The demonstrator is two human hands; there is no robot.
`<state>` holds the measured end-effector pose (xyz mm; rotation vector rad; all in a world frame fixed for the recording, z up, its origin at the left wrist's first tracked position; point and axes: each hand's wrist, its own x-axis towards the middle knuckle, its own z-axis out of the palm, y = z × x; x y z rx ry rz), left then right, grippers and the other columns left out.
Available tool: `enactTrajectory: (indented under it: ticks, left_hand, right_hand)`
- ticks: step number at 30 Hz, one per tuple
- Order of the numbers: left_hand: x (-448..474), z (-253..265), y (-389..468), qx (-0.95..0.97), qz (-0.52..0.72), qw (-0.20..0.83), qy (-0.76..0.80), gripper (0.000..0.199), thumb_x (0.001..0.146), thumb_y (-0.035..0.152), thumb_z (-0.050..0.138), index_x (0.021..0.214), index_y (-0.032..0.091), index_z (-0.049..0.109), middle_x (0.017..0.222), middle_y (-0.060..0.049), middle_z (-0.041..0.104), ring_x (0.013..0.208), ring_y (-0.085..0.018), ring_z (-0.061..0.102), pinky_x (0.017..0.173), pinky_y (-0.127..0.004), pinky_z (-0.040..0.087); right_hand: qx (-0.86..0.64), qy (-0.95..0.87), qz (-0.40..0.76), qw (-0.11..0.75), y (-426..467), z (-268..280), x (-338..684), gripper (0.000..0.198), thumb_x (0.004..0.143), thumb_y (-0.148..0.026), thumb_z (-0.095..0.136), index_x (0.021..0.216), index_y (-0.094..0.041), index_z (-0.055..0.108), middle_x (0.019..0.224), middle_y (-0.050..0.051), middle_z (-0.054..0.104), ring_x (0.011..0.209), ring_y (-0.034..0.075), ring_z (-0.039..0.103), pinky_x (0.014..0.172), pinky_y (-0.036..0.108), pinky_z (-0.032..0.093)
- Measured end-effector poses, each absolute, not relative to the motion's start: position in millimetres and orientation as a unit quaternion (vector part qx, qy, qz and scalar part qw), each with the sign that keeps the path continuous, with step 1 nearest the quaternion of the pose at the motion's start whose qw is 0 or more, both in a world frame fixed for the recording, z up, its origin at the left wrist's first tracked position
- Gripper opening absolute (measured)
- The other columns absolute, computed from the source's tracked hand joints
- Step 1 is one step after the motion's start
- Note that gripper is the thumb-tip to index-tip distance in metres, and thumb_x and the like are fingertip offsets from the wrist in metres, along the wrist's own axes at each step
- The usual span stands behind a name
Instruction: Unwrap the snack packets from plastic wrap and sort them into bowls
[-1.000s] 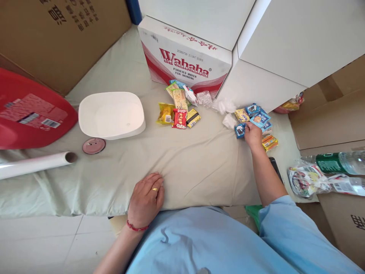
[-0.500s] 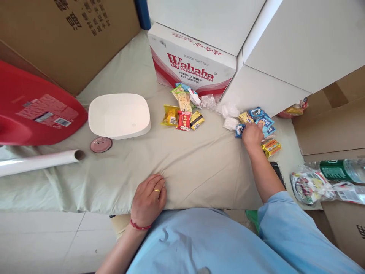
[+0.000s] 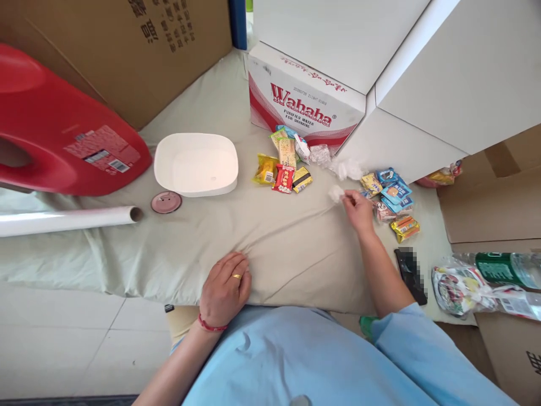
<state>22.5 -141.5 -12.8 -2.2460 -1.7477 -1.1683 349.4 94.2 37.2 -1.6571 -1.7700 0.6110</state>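
Observation:
My right hand (image 3: pixel 358 210) pinches a small white packet in clear wrapping (image 3: pixel 336 193) at its fingertips; what is inside I cannot make out. Just right of that hand lie snack packets: a yellow one (image 3: pixel 371 184), blue ones (image 3: pixel 396 192), a brownish one (image 3: pixel 384 211) and a gold one (image 3: pixel 404 228). My left hand (image 3: pixel 226 285) rests flat on the cloth near the front edge, fingers stretched out. Left of the right hand, a second group holds a yellow packet (image 3: pixel 265 169), a red packet (image 3: pixel 284 178), and green cracker packets (image 3: pixel 287 152).
A white plastic basin (image 3: pixel 228 187) stands left of centre, beside a round pink badge (image 3: pixel 166 202) and a white roll (image 3: pixel 67 221). A red jug (image 3: pixel 63 129) is at far left. Behind stands a Wahaha carton (image 3: pixel 304 101). A black phone (image 3: pixel 411 276) and a plastic bottle (image 3: pixel 502 268) lie right.
My right hand has moved left out of the right-hand snack group, now pinching the clear-wrapped white packet. The left hand stays resting on the cloth. The camera view has shifted slightly.

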Motion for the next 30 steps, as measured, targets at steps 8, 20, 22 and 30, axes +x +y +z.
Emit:
enactTrajectory:
  ticks: [8, 20, 22, 30]
  left_hand:
    - [24.3, 0.3, -146.0, -0.646, -0.468, -0.03, -0.602, 0.037, 0.09, 0.012, 0.068, 0.125, 0.024, 0.064, 0.11, -0.009, 0.068, 0.104, -0.025, 0.069, 0.09, -0.041, 0.06]
    - [74.6, 21.0, -17.2, -0.567, -0.491, -0.426, -0.506, 0.041, 0.092, 0.052, 0.066, 0.116, 0.019, 0.073, 0.115, -0.011, 0.075, 0.104, -0.025, 0.072, 0.095, -0.041, 0.058]
    - [71.6, 15.8, -4.2, -0.473, -0.53, -0.485, -0.511, 0.043, 0.086, 0.058, 0.072, 0.101, 0.018, 0.074, 0.092, -0.006, 0.076, 0.08, -0.019, 0.069, 0.075, -0.031, 0.058]
    - [65.8, 4.1, -6.0, -0.332, -0.568, -0.545, -0.519, 0.051, 0.073, 0.067, 0.082, 0.076, 0.02, 0.06, 0.058, 0.006, 0.051, 0.047, -0.008, 0.039, 0.044, -0.022, 0.03]
  right_hand:
    - [-0.444, -0.498, 0.66, 0.345, -7.1, 11.5, 253.6, 0.036, 0.078, -0.054, 0.081, 0.087, -0.021, 0.068, 0.061, -0.007, 0.056, 0.043, 0.006, 0.04, 0.039, 0.021, 0.031]
    - [-0.429, -0.444, 0.689, 0.38, -0.2, 20.6, 268.5, 0.033, 0.074, -0.047, 0.085, 0.085, -0.021, 0.068, 0.06, -0.007, 0.053, 0.046, 0.005, 0.036, 0.043, 0.019, 0.03]
    - [-0.434, -0.398, 0.707, 0.392, 3.8, 22.4, 272.7, 0.034, 0.071, -0.046, 0.086, 0.085, -0.022, 0.067, 0.061, -0.008, 0.05, 0.045, 0.004, 0.031, 0.042, 0.019, 0.027]
    - [-0.507, -0.545, 0.466, 0.479, 3.2, 21.4, 285.3, 0.035, 0.088, -0.057, 0.07, 0.104, -0.026, 0.068, 0.087, 0.001, 0.059, 0.063, 0.013, 0.049, 0.058, 0.028, 0.047]
